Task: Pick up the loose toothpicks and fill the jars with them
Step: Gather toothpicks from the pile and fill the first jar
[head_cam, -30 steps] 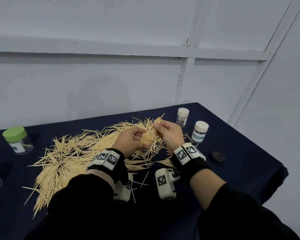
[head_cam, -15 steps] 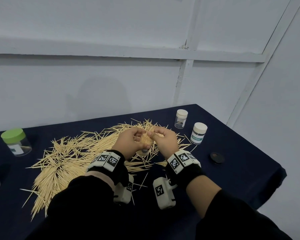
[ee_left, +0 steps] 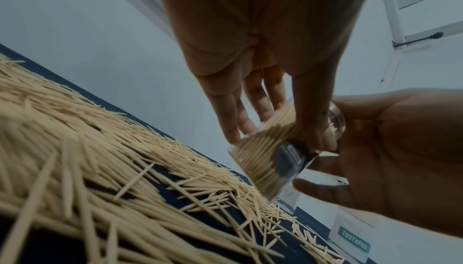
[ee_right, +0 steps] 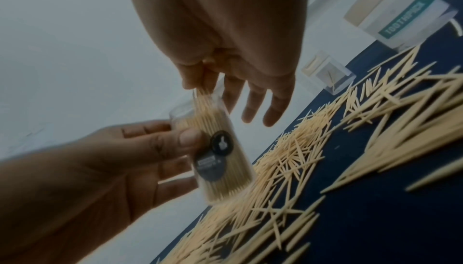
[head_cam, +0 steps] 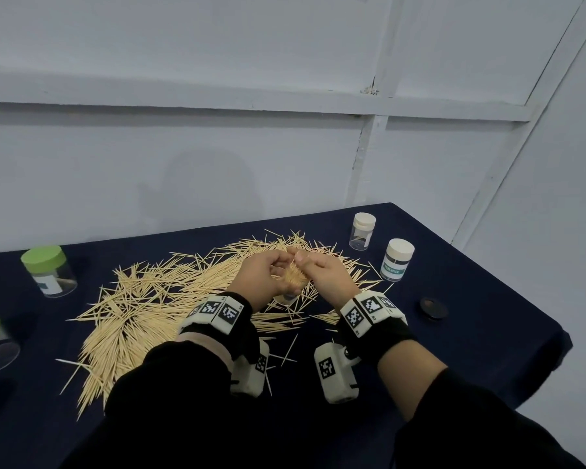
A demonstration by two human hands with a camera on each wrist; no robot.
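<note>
Gripping the clear jar [ee_right: 220,157] in my left hand [head_cam: 263,277] at mid-frame, I pinch a few toothpicks [ee_right: 200,94] with my right hand [head_cam: 325,274] directly above its open mouth. Their long axis runs nearly along the tilted jar's. Loose toothpicks [head_cam: 142,309] sprawl lower left on the table [head_cam: 471,299].

Loose toothpicks [head_cam: 142,309] cover the middle and left-centre of the tabletop [head_cam: 481,299]. Two green-lidded jars [head_cam: 48,270] stand along the left edge. Two white-lidded jars [head_cam: 397,259] and a black lid [head_cam: 433,308] occupy the far right corner area. Bare cloth lies along the right edge and near the front edge.
</note>
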